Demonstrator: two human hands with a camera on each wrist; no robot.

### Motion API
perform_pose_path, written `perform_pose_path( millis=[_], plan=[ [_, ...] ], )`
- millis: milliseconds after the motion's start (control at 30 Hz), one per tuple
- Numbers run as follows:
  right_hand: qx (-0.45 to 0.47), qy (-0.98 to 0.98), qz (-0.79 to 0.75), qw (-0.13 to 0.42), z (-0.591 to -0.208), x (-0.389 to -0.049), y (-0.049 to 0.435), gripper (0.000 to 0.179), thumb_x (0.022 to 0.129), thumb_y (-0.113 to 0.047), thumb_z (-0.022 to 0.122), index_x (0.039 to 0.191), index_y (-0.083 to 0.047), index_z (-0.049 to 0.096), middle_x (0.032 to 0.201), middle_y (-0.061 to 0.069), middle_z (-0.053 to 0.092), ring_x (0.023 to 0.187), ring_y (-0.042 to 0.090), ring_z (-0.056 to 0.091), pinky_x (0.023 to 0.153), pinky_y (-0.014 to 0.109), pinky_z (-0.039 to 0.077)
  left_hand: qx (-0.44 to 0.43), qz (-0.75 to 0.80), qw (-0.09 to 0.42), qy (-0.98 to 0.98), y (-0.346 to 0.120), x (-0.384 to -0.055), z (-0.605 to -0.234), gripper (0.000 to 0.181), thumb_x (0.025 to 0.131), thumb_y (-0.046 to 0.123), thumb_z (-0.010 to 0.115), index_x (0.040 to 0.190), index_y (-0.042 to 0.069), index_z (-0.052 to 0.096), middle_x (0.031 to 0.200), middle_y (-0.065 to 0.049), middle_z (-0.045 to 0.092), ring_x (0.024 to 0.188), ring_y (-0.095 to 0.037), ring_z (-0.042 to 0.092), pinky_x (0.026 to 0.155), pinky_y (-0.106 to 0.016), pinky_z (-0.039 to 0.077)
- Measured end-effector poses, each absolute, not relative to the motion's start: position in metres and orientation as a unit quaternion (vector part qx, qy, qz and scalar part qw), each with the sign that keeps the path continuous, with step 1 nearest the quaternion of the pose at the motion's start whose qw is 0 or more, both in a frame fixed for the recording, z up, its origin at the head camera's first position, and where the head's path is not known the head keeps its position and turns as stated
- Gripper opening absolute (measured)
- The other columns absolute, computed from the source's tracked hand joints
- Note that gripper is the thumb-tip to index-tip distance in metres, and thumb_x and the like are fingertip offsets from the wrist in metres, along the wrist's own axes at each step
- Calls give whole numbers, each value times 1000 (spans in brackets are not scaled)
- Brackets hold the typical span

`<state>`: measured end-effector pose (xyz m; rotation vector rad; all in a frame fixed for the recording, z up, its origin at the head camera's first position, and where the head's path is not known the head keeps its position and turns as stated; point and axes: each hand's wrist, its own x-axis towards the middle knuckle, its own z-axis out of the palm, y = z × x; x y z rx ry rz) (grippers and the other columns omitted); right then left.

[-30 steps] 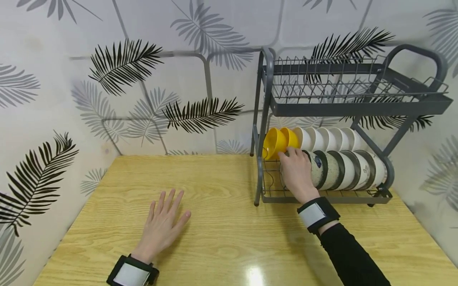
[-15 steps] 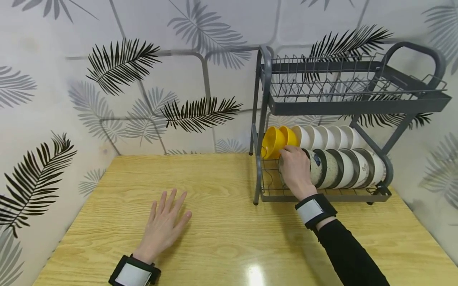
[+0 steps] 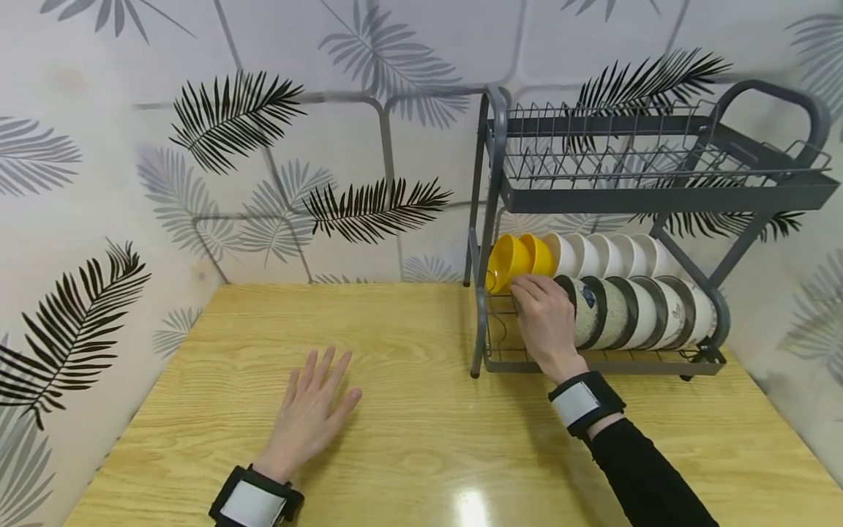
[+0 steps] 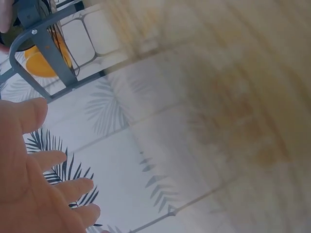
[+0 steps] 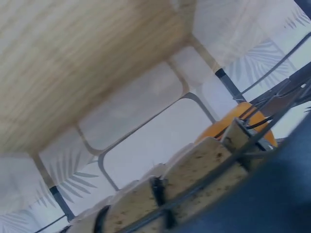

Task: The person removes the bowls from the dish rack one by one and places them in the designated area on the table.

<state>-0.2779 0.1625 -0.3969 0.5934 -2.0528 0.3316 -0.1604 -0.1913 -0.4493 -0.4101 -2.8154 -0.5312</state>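
My right hand (image 3: 548, 322) is at the left end of the front row in the rack's lower tier, fingers curled down over the rim of the leftmost bowl. The hand hides most of that bowl; its dark inside (image 4: 20, 36) shows in the left wrist view. To its right stand several patterned bowls (image 3: 612, 313) on edge, some speckled, with dark insides. Just behind my fingertips is a yellow bowl (image 3: 506, 262). My left hand (image 3: 309, 413) is held over the wooden table (image 3: 408, 410), palm down, with fingers spread and holding nothing.
The grey two-tier dish rack (image 3: 665, 199) stands at the table's back right, with a wire upper tier above my right hand. Behind the front row, white bowls (image 3: 609, 256) continue the yellow ones. A leaf-patterned wall (image 3: 349, 154) rises behind the table.
My right hand stays at the leftmost front bowl, and less of that bowl's rim shows to the left of the hand now. The left hand has shifted slightly right in the head view.
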Motion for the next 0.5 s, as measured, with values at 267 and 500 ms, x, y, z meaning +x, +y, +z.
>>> perform_pose_path(
  millis=[267,500],
  plan=[
    [288,-778,168,533,-394,-273,162,37,70,26,53,95,8,73,100,18,72,98,32,62,88,48,53,-147,-202,129,-960,-183,-163,-447,62,99,42,45,152,13,29,156,-18,20,142,-39,7,110,-66,11],
    [258,-709,340,562,-380,-255,158,44,70,29,39,89,11,73,95,20,72,93,33,65,85,47,55,-185,-240,149,-941,-163,-167,-435,63,100,41,46,152,12,28,157,-16,20,142,-37,6,112,-65,10]
  ],
)
